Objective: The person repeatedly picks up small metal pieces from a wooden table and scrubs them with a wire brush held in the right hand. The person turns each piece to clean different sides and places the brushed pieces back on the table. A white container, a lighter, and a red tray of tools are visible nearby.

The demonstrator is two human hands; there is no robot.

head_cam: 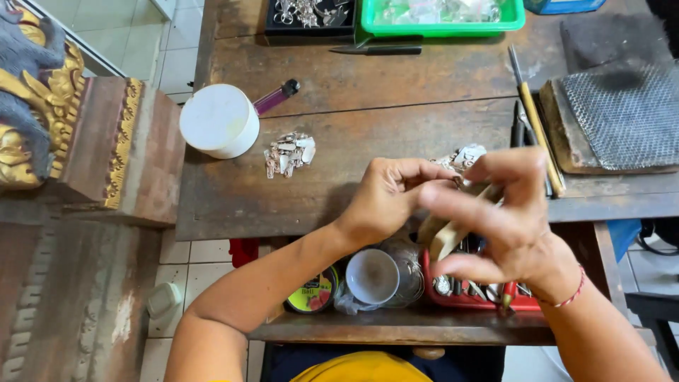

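Note:
My left hand [385, 198] is curled at the front edge of the wooden workbench [396, 78], fingertips pinched on something small that I cannot make out. My right hand [506, 219] meets it from the right and grips a flat tan stick-like tool [447, 239] that slants down from the fingers. A small pile of silvery pieces [463, 157] lies just behind both hands. Another pile of silvery pieces [288, 153] sits to the left of the hands.
A round white container [218, 120] and a purple lighter [276, 97] lie at the left. A green tray [442, 27], black tray [309, 21], mesh-covered block [622, 117] and long tools [534, 120] sit behind. A lower shelf holds a red tray [481, 301], white cup [373, 276] and tin [313, 293].

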